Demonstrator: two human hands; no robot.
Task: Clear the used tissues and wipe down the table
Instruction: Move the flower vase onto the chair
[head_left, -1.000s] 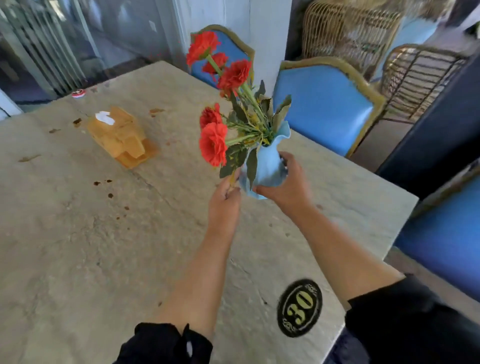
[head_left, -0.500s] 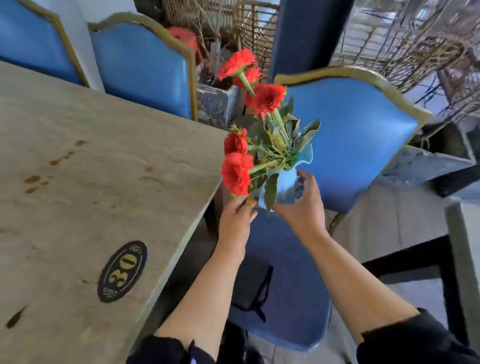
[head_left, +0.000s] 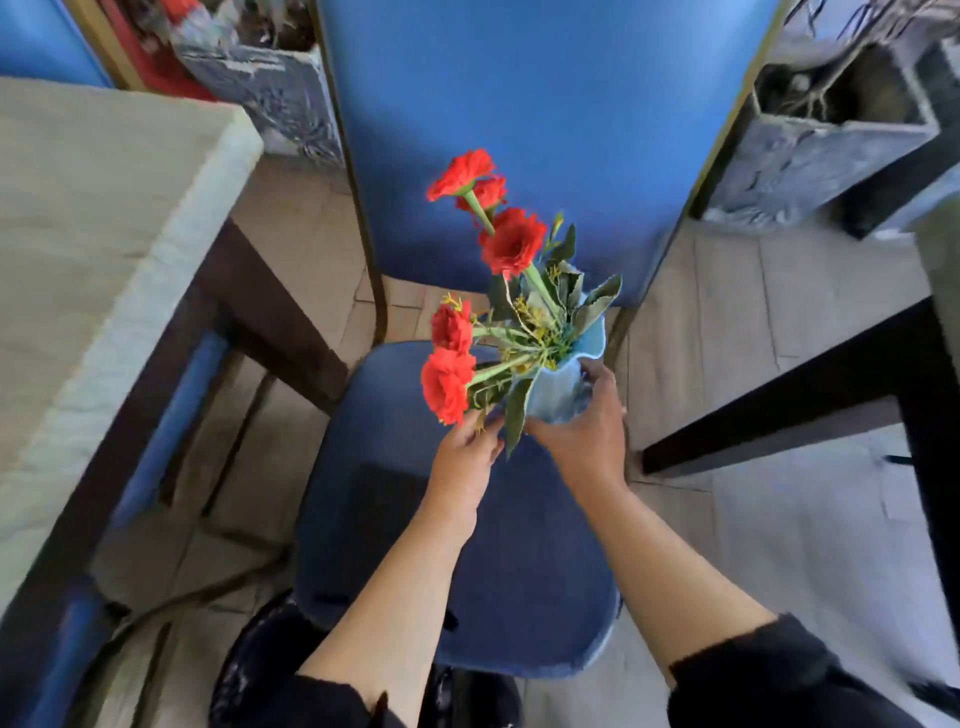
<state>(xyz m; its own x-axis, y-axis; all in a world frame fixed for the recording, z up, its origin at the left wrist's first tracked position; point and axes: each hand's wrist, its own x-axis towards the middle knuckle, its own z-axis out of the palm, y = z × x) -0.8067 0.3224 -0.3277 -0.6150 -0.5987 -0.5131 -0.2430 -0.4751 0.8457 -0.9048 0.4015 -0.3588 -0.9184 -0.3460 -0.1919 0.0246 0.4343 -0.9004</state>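
Fingers (head_left: 597, 384) of both hands wrap the vase (head_left: 558, 395) — seemingly above the chair seat (head_left: 493, 571).

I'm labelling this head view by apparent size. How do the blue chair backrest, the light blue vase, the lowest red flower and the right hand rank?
Largest to smallest:
1. Blue chair backrest
2. Right hand and light blue vase: too alike to rank, the vase partly covered
3. Lowest red flower

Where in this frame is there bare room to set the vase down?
Both hands, left hand and right hand, hold the vase over the blue chair seat, bare between the arms and its front edge. The table corner at left also looks bare. Planters crowd the back.
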